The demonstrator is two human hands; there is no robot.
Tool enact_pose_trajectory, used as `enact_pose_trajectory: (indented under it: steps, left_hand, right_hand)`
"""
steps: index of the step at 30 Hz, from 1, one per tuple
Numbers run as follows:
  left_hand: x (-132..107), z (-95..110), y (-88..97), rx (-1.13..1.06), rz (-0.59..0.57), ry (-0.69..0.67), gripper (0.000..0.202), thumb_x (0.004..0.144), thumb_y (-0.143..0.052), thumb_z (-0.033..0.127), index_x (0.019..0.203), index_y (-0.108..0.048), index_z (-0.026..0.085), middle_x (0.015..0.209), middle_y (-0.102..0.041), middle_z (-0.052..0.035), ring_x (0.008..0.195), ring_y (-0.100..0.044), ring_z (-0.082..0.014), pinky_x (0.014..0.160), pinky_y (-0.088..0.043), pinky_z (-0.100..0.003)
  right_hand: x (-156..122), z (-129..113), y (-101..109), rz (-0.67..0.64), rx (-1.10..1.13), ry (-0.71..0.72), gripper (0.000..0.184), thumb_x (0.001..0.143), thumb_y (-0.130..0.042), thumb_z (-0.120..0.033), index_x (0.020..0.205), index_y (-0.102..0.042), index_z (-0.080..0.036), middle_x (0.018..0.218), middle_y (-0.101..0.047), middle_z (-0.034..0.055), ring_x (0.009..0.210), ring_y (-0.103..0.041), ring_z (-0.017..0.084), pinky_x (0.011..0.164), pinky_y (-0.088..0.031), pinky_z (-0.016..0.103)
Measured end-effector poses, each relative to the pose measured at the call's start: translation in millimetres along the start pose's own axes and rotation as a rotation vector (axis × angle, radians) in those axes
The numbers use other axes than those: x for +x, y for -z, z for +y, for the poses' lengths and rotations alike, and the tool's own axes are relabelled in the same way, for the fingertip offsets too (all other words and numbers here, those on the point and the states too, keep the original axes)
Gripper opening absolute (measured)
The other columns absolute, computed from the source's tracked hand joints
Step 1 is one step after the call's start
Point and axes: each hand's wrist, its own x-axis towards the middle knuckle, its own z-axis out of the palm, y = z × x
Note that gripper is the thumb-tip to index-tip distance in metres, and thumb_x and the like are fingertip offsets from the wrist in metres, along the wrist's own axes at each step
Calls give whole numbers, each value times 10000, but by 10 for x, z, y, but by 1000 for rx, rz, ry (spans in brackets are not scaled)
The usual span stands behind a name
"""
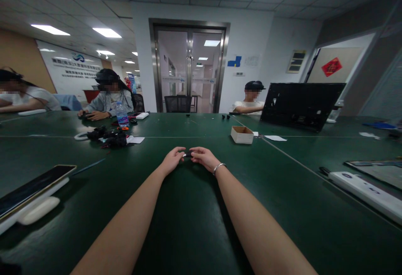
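Note:
Both arms reach forward over the green table [188, 208], and the hands meet near its middle. Between them is a small dark object [188, 155] with a bright end on the left; it is too small for me to tell its kind. The fingers of my left hand [173, 160] are closed on the bright end. My right hand [203, 157], with a silver bangle [219, 168] at the wrist, pinches the dark end. The fingertips partly hide the object.
An open box [242, 135] stands right of my hands, before a large black monitor [301, 105]. On the left lie a phone [34, 189], dark tangled gear [109, 136] and a water bottle [122, 115]. A power strip [367, 193] lies right. Several people sit around the table.

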Motion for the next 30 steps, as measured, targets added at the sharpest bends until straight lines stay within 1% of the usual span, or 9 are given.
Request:
enact_pose_trajectory:
  steps: [4,9,14,19,22,24,26,28,30]
  left_hand:
    - [-7,12,-10,-32,-26,-5,420,842,-379,403,1120,-519,121,643,-570,-16,492,-429,-99,491,-336,-223]
    - [-14,12,-8,15,-2,-17,398,807,-479,359,1139,-523,143,750,-591,-37,598,-492,-114,544,-380,-225]
    - [-27,28,-26,7,-7,-29,391,812,-476,342,1136,-524,128,721,-598,-41,622,-515,-127,571,-401,-236]
    - [-43,52,-24,-3,2,-8,375,794,-502,310,1130,-534,146,797,-615,-67,679,-544,-142,526,-387,-216]
    - [18,22,-15,4,4,9,372,800,-488,359,1106,-544,155,827,-614,-68,649,-545,-134,482,-366,-202]
    - [92,-21,-14,13,31,39,372,823,-430,411,1059,-562,156,791,-604,-55,577,-530,-118,458,-355,-202]
    - [168,-66,-21,31,49,51,384,844,-373,429,1002,-577,145,706,-587,-35,506,-507,-104,463,-364,-209]
    - [218,-92,-31,53,44,39,368,848,-369,410,968,-580,133,629,-567,-17,474,-497,-101,489,-385,-217]
    - [225,-83,-39,67,28,35,341,844,-389,385,961,-578,127,606,-562,-12,470,-498,-101,499,-394,-219]
  right_hand:
    - [4,6,10,-14,-5,7,214,731,-634,-39,928,-629,-120,737,-631,21,601,-614,75,571,-533,166]
    - [5,7,9,-10,-13,4,208,733,-632,-42,926,-628,-120,733,-625,17,595,-611,71,561,-526,159]
    - [8,17,4,0,-31,17,213,717,-646,-40,913,-632,-121,712,-621,10,573,-602,65,566,-521,164]
    - [25,36,11,4,-15,30,220,701,-666,-55,907,-629,-123,708,-622,9,590,-607,74,557,-518,167]
    - [43,49,16,22,9,34,217,700,-668,-56,901,-620,-121,708,-624,12,575,-606,74,537,-516,166]
    - [55,59,17,48,27,42,208,696,-671,-54,884,-614,-123,713,-624,14,566,-605,75,524,-515,165]
    - [64,65,18,67,40,51,201,693,-673,-50,867,-608,-126,714,-621,13,567,-608,77,521,-517,164]
    - [68,69,19,78,45,58,199,692,-673,-45,860,-603,-126,706,-615,9,571,-611,77,526,-520,162]
    - [69,70,21,83,39,62,204,694,-671,-41,867,-601,-123,701,-610,9,573,-612,75,533,-521,159]
